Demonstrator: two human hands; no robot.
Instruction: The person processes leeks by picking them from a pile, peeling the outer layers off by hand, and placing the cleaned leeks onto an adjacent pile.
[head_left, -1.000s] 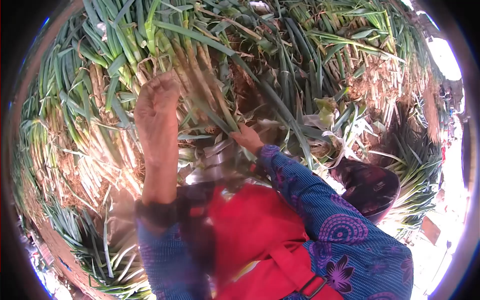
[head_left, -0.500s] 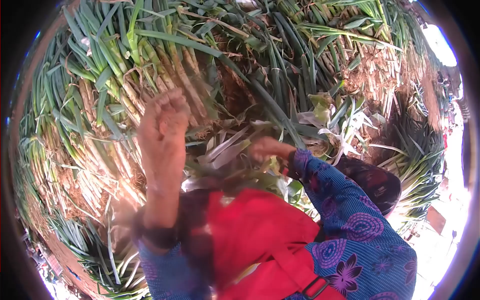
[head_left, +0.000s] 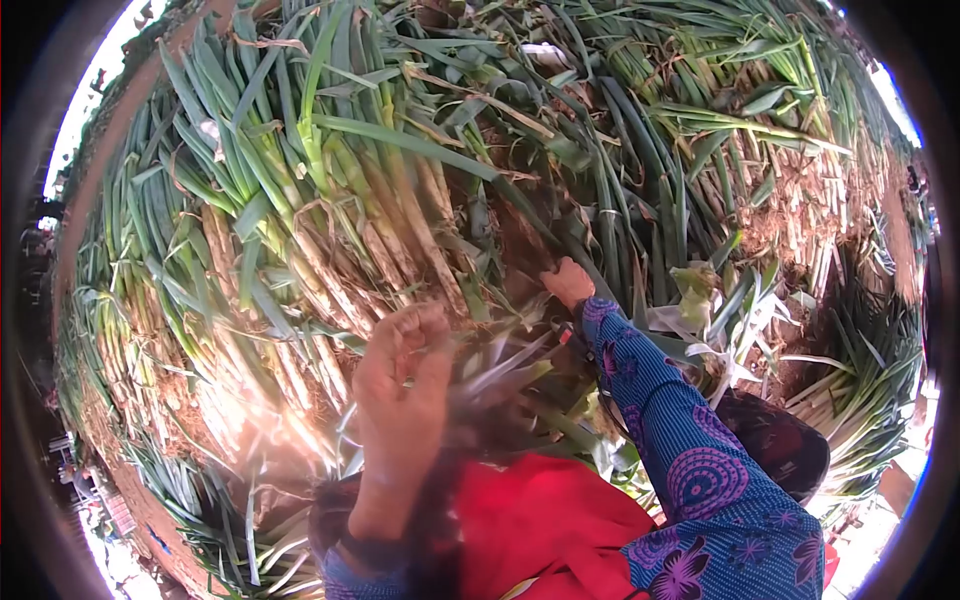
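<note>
My left hand (head_left: 405,365) is raised in front of the red apron (head_left: 555,510). Its fingers are loosely bent, a gap shows beside the thumb, and I see nothing held in it. Beyond it lie long green onions (head_left: 330,265) with pale, soil-marked stalks. My right hand (head_left: 570,283) reaches forward and down among green onion leaves (head_left: 640,210), its fingers curled. What they grip, if anything, is hidden. Loose pale leaf scraps (head_left: 505,365) lie between the two hands, partly blurred.
A thick heap of green onions (head_left: 790,180) stands at the right, roots toward me. More lie at the lower right (head_left: 865,390) and lower left (head_left: 190,510). A dark rounded object (head_left: 770,445) sits beside my right sleeve.
The view has shifted, so the heaps appear lower and farther right. My right hand has reached farther forward into the leaves. My left hand's fingers look less tightly curled.
</note>
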